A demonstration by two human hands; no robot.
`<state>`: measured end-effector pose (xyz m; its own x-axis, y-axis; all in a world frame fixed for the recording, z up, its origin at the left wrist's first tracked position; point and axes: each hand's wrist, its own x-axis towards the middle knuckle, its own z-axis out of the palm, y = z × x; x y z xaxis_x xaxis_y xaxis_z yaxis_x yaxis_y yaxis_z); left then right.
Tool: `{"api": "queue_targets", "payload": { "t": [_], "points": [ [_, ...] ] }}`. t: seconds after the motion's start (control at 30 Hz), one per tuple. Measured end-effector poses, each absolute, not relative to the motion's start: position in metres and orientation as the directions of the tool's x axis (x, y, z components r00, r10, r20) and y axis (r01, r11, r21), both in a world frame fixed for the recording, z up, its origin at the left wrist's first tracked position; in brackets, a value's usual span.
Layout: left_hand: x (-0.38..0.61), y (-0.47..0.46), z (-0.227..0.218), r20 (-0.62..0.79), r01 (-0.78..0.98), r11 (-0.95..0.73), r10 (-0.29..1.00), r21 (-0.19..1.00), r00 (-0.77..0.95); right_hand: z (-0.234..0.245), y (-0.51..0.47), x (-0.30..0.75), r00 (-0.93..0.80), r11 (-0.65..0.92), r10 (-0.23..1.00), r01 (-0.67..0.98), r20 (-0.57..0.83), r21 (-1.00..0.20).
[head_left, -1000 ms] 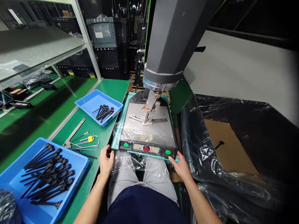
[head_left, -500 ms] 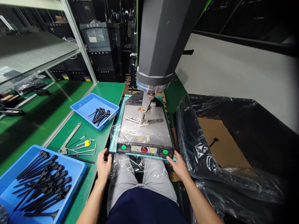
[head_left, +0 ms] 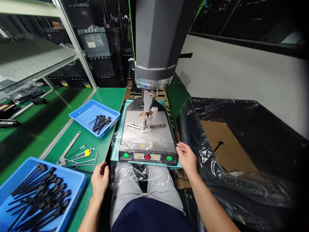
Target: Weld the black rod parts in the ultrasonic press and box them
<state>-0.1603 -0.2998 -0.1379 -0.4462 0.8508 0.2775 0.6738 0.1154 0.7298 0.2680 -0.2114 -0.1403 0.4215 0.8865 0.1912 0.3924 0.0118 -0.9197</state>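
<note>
My left hand point(head_left: 100, 182) hovers by the edge of the green table, fingers loosely curled with the thumb apart and nothing visible in it. Stretched forward, the fingers of my right hand point(head_left: 187, 159) are beside the right front corner of the press base point(head_left: 135, 141), and I see nothing held. On the base, a small upright metal fixture point(head_left: 146, 125) holds a part whose black head point(head_left: 147, 114) shows at its top. The grey metal horn point(head_left: 148, 100) of the press stands just above it. Green buttons point(head_left: 126, 155) and a red button point(head_left: 147, 157) line the front panel.
Two blue trays, one small point(head_left: 88, 109) and one large point(head_left: 80, 188), hold black long-stemmed parts. A wrench point(head_left: 70, 146) and hex keys point(head_left: 88, 156) lie between them. At right, a box lined with black plastic point(head_left: 193, 129) contains cardboard point(head_left: 229, 141) and one black part point(head_left: 218, 146).
The horn has lifted off the fixture, exposing the black head. My right hand has come away from the front corner, up and outward; my left hand has drawn back slightly leftward.
</note>
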Motion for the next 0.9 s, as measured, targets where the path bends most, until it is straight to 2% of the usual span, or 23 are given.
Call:
{"api": "queue_targets", "payload": {
  "t": [0.1,0.2,0.33,0.53,0.7,0.9],
  "points": [
    [-0.165,-0.306,-0.138,0.256,0.673,0.136,0.856,0.727,-0.449,-0.116,-0.175,0.219,0.202,0.071,0.971,0.256,0.125,-0.964],
    [-0.171,-0.312,-0.138,0.232,0.664,0.139,0.868,0.734,-0.439,-0.107,-0.134,0.174,0.058,0.043,0.997,0.21,0.056,-0.977],
    [-0.177,-0.317,-0.141,0.239,0.657,0.103,0.881,0.747,-0.41,-0.111,-0.089,0.139,0.08,-0.024,0.997,0.244,-0.004,-0.969],
    [-0.175,-0.317,-0.144,0.298,0.71,0.024,0.898,0.704,-0.325,-0.125,-0.061,0.109,0.095,-0.075,0.994,0.266,-0.051,-0.961],
    [-0.175,-0.317,-0.143,0.331,0.746,-0.009,0.9,0.666,-0.285,-0.125,-0.075,0.104,0.173,-0.034,0.985,0.33,0.025,-0.943],
    [-0.177,-0.316,-0.144,0.346,0.759,-0.026,0.9,0.651,-0.266,-0.081,-0.074,0.145,0.299,0.129,0.91,0.456,0.288,-0.881]
  ]
}}
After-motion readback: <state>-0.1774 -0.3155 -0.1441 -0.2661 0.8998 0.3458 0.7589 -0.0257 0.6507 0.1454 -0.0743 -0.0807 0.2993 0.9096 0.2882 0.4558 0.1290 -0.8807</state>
